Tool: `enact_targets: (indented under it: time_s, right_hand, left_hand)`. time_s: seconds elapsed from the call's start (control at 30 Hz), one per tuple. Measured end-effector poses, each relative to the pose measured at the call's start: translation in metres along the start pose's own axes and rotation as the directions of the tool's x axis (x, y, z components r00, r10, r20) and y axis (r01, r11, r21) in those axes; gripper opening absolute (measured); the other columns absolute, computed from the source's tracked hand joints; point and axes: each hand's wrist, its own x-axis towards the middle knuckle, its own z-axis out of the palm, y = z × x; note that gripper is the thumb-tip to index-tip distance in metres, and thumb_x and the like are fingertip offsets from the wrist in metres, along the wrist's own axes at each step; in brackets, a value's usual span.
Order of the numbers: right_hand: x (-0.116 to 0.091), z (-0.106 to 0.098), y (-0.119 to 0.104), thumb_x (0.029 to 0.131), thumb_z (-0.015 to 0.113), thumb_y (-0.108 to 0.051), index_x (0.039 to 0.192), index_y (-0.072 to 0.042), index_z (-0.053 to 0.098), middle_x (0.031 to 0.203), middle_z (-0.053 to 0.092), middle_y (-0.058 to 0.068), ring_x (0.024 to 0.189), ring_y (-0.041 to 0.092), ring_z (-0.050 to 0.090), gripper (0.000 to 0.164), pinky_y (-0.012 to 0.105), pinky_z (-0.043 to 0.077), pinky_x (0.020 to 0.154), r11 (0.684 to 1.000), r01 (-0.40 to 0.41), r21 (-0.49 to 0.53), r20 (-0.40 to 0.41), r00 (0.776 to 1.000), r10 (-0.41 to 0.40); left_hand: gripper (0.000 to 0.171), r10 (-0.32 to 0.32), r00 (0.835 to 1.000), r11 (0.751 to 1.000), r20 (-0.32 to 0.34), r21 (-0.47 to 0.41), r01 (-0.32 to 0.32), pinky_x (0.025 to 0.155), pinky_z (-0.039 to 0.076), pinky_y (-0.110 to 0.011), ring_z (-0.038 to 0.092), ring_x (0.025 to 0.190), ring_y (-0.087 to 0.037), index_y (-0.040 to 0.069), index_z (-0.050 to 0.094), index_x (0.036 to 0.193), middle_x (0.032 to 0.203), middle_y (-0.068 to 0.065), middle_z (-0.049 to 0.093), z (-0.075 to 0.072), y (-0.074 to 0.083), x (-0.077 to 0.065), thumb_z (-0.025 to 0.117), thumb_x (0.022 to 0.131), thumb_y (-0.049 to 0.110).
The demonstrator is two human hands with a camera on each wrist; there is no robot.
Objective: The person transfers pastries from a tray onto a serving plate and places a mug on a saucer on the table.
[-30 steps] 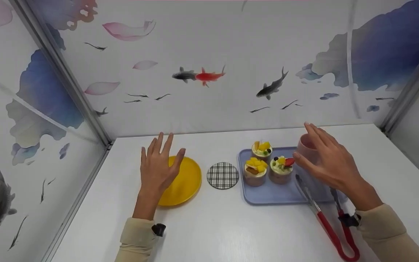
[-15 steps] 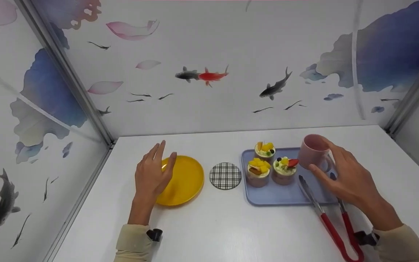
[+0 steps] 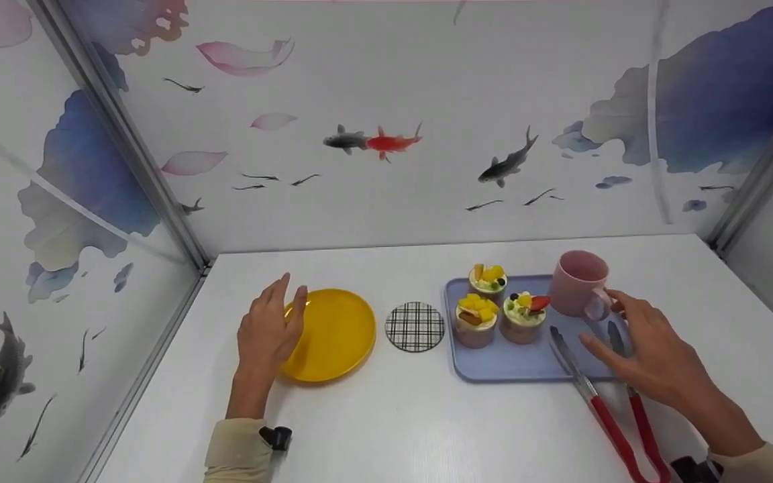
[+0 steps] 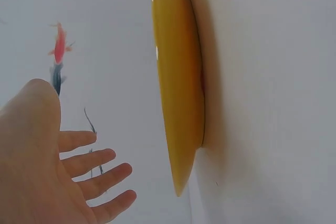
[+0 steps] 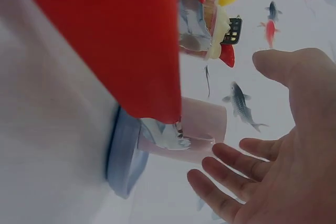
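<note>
My left hand [image 3: 267, 329] hovers over the left rim of a yellow plate [image 3: 336, 335], fingers extended and holding nothing. In the left wrist view its fingers stand apart from the plate [image 4: 181, 87]. My right hand [image 3: 658, 345] is just right of a pink mug [image 3: 576, 285], its fingers near the mug's handle; whether they touch it is hard to tell. Thumb and fingers are spread. Below that hand lie tongs [image 3: 611, 429] with red handles, their metal tips on a blue tray [image 3: 514, 365]. The mug stands upright on the tray.
Three dessert cups topped with fruit, among them a mango one [image 3: 475, 322] and a strawberry one [image 3: 524, 318], sit on the tray's left side. A round checked coaster [image 3: 415, 327] lies between plate and tray. A printed wall [image 3: 386, 201] closes off the table's back.
My right hand has drawn back from over the mug, rightward and toward me, uncovering the mug and its handle. My left hand has shifted slightly left and toward me.
</note>
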Motion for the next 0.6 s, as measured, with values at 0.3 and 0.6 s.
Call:
enact_targets:
  time_s: [0.3,0.6]
  right_hand:
    - [-0.007,0.002,0.005,0.096,0.068,-0.07,0.167,0.001,0.026,0.153,0.044,0.036,0.136,0.057,0.047,0.108,0.082,0.049,0.1,0.996,-0.067,-0.056,0.136,0.988,0.074]
    - [-0.017,0.001,0.009,0.085,0.067,-0.085,0.168,0.005,0.017,0.149,0.04,0.041,0.128,0.06,0.051,0.132,0.08,0.054,0.095,0.988,-0.133,-0.077,0.236,0.961,0.147]
  left_hand:
    - [0.08,-0.054,0.997,0.998,0.055,-0.012,0.054,0.124,0.043,-0.065,0.053,0.149,-0.046,0.013,0.045,0.165,0.166,-0.02,0.05,0.004,-0.012,-0.002,0.031,0.111,0.069]
    - [0.078,-0.122,0.978,0.992,0.171,-0.022,0.128,0.128,0.038,-0.065,0.047,0.154,-0.044,0.01,0.047,0.164,0.168,-0.02,0.048,0.004,-0.015,-0.002,0.033,0.112,0.066]
